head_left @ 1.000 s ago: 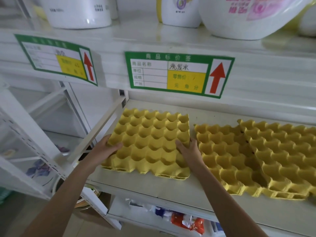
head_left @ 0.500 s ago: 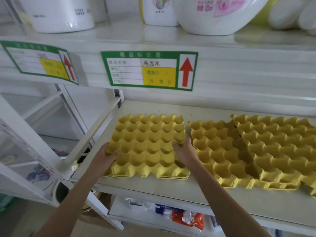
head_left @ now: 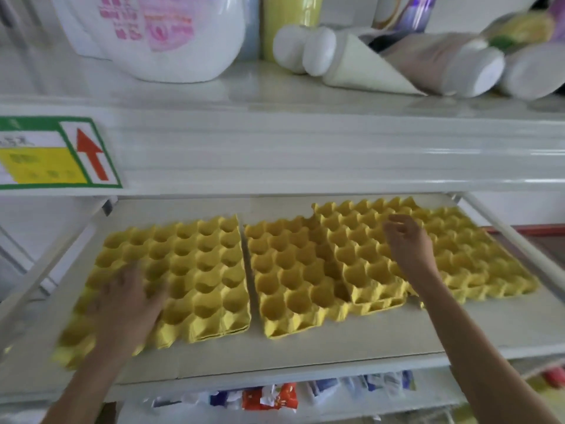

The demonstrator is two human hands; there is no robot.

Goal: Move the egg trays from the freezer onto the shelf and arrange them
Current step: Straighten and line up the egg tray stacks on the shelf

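Observation:
Yellow egg trays lie in a row on the white shelf (head_left: 336,341). The left tray (head_left: 195,270) sits flat, and my left hand (head_left: 128,304) rests on its near left part, blurred, fingers spread. A middle tray (head_left: 290,276) lies just right of it with a narrow gap between them. A third tray (head_left: 363,252) overlaps the middle one's right side, and a further tray (head_left: 477,255) lies at the right end. My right hand (head_left: 409,243) hovers over the third tray with fingers apart, holding nothing.
The shelf above carries a large white detergent jug (head_left: 165,35) and several toppled bottles (head_left: 443,59). A green price label (head_left: 55,154) hangs on its front edge. Colourful packets (head_left: 269,396) fill the shelf below. White shelf frames stand at both sides.
The view has swung right. My right hand left the left tray's right edge and moved right over the overlapping trays. My left hand shifted onto the left tray's top.

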